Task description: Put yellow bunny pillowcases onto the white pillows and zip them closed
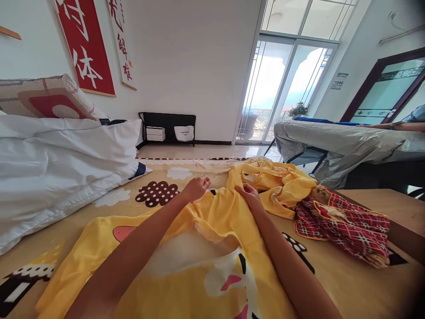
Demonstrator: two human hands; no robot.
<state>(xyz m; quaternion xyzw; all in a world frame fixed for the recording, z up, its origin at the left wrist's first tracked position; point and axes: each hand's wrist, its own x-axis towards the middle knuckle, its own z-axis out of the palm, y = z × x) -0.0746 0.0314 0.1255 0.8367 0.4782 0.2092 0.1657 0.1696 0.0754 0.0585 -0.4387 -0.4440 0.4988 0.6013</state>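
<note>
A yellow garment with a cartoon print lies spread on the bed in front of me. My left hand is curled closed, pinching the garment's far edge. To its right, my right hand grips the same yellow fabric at the far edge, fingers pressed together. Just beyond the right hand a second yellow garment lies crumpled. A red plaid cloth lies bunched to the right of it.
A white duvet is heaped on the left with a patterned pillow behind it. The patterned bedsheet covers the bed. Another person's arm rests on a grey-covered table at the right. Glass doors stand beyond.
</note>
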